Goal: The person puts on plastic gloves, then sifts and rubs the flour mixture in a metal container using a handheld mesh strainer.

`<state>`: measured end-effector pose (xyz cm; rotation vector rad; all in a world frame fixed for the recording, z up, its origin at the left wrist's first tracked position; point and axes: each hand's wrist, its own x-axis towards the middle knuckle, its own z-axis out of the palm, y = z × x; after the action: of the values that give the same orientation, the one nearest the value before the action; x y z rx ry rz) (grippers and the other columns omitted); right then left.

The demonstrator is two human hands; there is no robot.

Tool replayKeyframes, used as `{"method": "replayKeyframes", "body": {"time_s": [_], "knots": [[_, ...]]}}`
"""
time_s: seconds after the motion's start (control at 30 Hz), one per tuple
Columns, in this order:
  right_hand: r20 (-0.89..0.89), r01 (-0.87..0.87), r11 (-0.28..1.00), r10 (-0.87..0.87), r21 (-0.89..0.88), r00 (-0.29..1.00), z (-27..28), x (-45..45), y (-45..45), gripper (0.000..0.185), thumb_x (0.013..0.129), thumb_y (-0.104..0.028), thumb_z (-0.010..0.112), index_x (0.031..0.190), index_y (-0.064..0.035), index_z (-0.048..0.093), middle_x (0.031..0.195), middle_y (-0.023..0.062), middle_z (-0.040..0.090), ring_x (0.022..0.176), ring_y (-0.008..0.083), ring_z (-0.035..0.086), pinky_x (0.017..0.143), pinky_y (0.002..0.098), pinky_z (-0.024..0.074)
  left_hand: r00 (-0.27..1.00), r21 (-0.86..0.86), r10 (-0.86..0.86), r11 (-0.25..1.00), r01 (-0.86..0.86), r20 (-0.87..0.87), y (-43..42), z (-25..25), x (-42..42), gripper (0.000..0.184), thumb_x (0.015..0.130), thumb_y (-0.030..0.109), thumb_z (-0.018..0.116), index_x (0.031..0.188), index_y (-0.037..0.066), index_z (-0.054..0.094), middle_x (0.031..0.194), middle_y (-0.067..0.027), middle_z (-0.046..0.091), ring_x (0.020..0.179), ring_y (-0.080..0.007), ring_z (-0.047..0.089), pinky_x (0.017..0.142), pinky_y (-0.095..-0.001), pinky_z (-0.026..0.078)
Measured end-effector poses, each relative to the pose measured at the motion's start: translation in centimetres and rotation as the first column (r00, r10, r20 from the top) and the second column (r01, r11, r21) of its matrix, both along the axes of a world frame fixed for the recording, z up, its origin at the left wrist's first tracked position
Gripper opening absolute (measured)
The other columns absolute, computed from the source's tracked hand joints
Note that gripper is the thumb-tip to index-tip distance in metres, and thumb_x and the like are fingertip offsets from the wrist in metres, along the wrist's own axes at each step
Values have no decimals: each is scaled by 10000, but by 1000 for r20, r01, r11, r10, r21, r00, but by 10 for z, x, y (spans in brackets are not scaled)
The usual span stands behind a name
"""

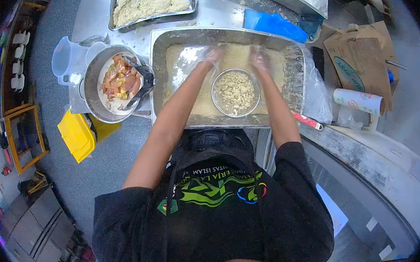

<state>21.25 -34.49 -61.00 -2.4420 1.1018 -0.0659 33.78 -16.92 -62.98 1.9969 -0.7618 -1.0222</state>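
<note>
My left hand (212,56) and my right hand (260,61), both in clear plastic gloves, are down in a large metal tub (301,84) of pale breading crumbs (234,56). Motion smears the fingers of both, so their grip does not show. A round strainer (237,92) full of lumpy crumbs sits in the tub between my forearms, nearer my body than the hands. Beside my left hand a shiny clear plastic sheet or bag (186,64) lies over the crumbs.
Left of the tub stands a metal pot (88,101) of raw meat pieces, with a dark utensil (147,80) at its rim. A foil-lined tray (192,9) holds breaded pieces. Around the tub lie a blue bag (274,26), a red-handled tool (307,120) and a paper roll (357,100).
</note>
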Motion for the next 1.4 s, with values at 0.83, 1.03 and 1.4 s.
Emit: {"method": "replayKeyframes", "body": {"time_s": [0.83,1.03,1.4], "knots": [[-200,-46,925,130,377,971,75,-76,-11,545,805,-449,341,986,29,528,1019,235,514,1001,313,483,851,349,362,919,159,360,928,-336,-161,59,107,-46,565,782,444,424,1122,-7,443,1147,-177,448,1024,-287,446,777,-391,414],[-42,-33,938,50,346,998,93,-1,53,523,745,-483,434,905,-8,583,942,218,558,873,318,543,761,365,404,924,-175,109,967,-184,-367,-15,8,-37,600,824,493,330,1233,55,354,1269,-126,345,1154,-228,331,950,-330,248],[274,-224,688,37,691,961,152,-24,51,296,835,-233,444,1061,-46,483,1093,72,485,951,170,477,790,297,384,956,-120,273,958,-260,104,3,140,-75,733,792,493,399,1237,-65,234,1180,-240,396,1103,-315,382,959,-326,259]]}}
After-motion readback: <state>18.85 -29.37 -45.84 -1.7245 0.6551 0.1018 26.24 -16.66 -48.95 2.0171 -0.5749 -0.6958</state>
